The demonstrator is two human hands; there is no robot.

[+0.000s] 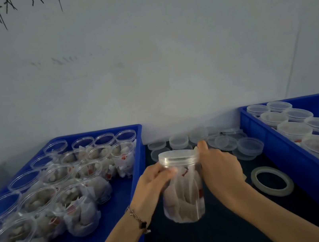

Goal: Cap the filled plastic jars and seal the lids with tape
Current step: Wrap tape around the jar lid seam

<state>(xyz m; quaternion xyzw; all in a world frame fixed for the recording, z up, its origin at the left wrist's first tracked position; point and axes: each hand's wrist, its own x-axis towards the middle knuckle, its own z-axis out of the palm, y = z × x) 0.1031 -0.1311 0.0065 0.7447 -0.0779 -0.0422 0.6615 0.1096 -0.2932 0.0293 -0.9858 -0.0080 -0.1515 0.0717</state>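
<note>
Jar (184, 196) at lower centre of frame, lid (179, 156) fitted, is gripped near its neck by left hand (153, 182); right hand (219, 163) is curled against lid edge; tape roll (272, 181) lies right.

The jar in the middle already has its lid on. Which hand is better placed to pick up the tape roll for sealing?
The right hand, probably. The tape roll lies on the dark mat just right of it, while the left hand is on the jar's far side and would have to cross over.

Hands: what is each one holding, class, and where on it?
Both hold the jar: left hand below the lid, right hand at the lid's edge.
</note>
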